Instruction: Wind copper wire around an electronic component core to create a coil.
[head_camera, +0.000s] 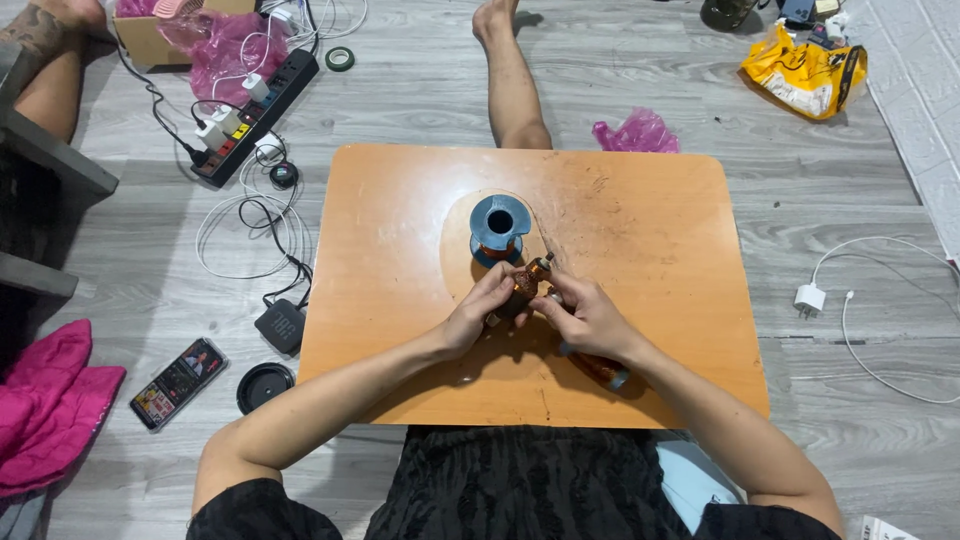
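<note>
Orange table (650, 300), blue spool (499, 228) beyond both hands (480, 312) (588, 318) gripping perhaps a small motor (527, 283).

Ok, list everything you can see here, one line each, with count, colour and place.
Low table: one, orange-brown, centre.
Wire spool: one, blue, upright on the table beyond the hands.
Small motor part: one, copper-brown, between both hands.
Power strip: one, black with white plugs, floor top left.
Tape roll: one, green, floor by the strip.
Phone: one, dark, floor left.
Round lid: one, black, beside the phone.
Cloth: one, pink, far left.
Yellow bag: one, top right.
White charger: one, floor right.
Left hand: grips the part.
Right hand: pinches it.
</note>
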